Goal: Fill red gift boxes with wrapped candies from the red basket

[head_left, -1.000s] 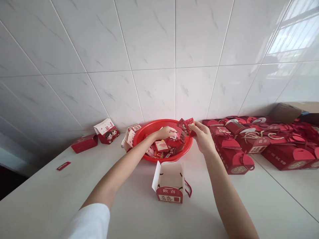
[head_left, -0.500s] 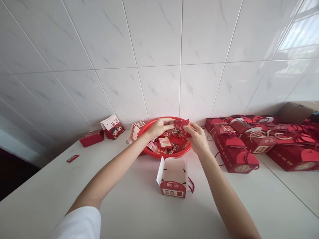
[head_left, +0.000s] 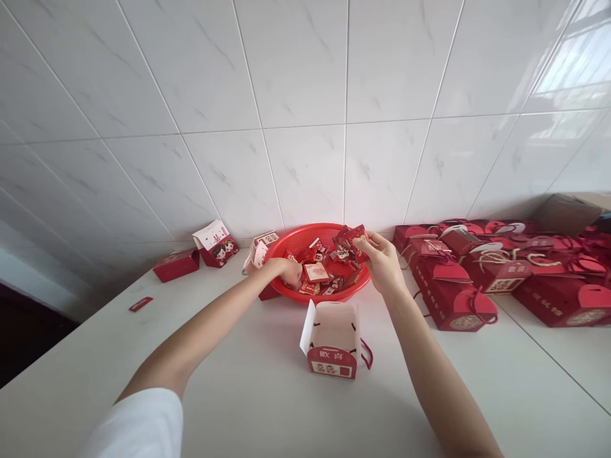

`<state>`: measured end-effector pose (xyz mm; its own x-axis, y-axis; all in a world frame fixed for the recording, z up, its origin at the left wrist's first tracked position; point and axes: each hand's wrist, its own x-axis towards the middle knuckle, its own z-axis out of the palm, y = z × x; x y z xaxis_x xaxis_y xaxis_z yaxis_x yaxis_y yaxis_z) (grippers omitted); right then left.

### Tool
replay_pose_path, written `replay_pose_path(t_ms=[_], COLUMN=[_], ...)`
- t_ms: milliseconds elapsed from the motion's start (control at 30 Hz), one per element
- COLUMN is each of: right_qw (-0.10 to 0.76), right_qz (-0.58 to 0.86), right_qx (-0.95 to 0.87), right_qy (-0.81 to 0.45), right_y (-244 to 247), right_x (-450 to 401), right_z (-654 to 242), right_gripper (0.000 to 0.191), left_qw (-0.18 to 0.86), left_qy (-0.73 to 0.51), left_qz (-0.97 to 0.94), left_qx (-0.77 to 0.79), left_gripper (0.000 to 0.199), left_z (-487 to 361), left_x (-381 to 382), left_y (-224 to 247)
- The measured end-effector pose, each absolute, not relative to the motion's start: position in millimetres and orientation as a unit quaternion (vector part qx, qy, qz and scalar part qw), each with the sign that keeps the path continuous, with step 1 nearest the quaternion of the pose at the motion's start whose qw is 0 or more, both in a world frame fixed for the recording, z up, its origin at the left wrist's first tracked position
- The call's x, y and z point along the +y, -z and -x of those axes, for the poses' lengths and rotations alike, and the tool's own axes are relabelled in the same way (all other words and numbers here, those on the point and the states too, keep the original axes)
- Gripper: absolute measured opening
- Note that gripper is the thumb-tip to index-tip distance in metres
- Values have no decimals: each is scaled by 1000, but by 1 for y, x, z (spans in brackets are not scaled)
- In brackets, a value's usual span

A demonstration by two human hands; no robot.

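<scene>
A red plastic basket (head_left: 305, 234) stands against the wall, with several small wrapped candies (head_left: 317, 273) in it. My right hand (head_left: 382, 259) is closed on red candy packets (head_left: 357, 242) above the basket's right side. My left hand (head_left: 290, 272) reaches into the left side of the basket, among the candies; its fingers are curled down and mostly hidden. In front of the basket sits an open red and white gift box (head_left: 332, 343), its inside facing up and a dark red cord at its right side. Neither hand touches this box.
Many closed red gift boxes (head_left: 453, 299) with cord handles crowd the right side of the table (head_left: 229, 369). At left stand a box with cartoon figures (head_left: 219, 248), a red box (head_left: 176, 264) and a small red packet (head_left: 140, 304). A tiled wall (head_left: 305, 159) bounds the back.
My left hand has moved left and down, away from the packets by my right hand, into the basket's left side. My right hand keeps its packets in nearly the same place.
</scene>
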<state>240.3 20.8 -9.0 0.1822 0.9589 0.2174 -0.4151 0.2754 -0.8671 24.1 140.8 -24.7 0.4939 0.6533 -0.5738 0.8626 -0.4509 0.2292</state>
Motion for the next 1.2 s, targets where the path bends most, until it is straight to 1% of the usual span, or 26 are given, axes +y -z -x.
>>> replay_pose_path(t_ms=[100, 133, 200, 300, 333, 400, 533, 667, 733, 800, 900, 1067, 1133, 1200], right_qw=[688, 689, 690, 691, 691, 693, 703, 705, 704, 701, 695, 693, 694, 693], right_qz=[335, 335, 337, 345, 348, 348, 346, 346, 347, 347, 347, 359, 355, 349], right_qx=[-411, -413, -417, -423, -425, -427, -420, -419, -419, -421, -425, -428, -428, -428], right_qy=[-495, -493, -486, -473, -470, -466, -458, -456, -456, -460, -464, -455, -457, -463], right_y=[8, 8, 8, 7, 6, 5, 3, 3, 4, 5, 5, 2, 2, 1], right_x=[20, 20, 20, 19, 19, 18, 18, 19, 20, 20, 19, 16, 16, 16], right_z=[-241, -241, -242, -246, -247, -250, -255, -256, -256, -255, -254, -255, -255, -256], right_gripper=[25, 24, 23, 21, 21, 21, 20, 19, 18, 17, 16, 17, 17, 17], left_qw=[255, 259, 267, 248, 231, 197, 167, 156, 153, 151, 155, 201, 225, 245], left_qy=[212, 207, 174, 64, 34, 12, 64, 152, 183, 199, 210, 207, 197, 158], left_qz=[-837, -845, -865, -894, -897, -894, -882, -856, -844, -838, -835, -845, -852, -861], left_qx=[435, 420, 388, 367, 375, 402, 437, 469, 480, 485, 484, 450, 430, 416], left_gripper=[9, 9, 24, 46, 50, 52, 42, 33, 35, 44, 51, 39, 39, 42], left_z=[-36, -41, -50, -57, -57, -54, -37, -20, -16, -16, -21, -30, -30, -29], left_x=[141, 141, 141, 143, 145, 149, 157, 157, 154, 149, 143, 135, 131, 126], left_y=[37, 39, 41, 40, 40, 38, 34, 36, 40, 43, 45, 38, 34, 30])
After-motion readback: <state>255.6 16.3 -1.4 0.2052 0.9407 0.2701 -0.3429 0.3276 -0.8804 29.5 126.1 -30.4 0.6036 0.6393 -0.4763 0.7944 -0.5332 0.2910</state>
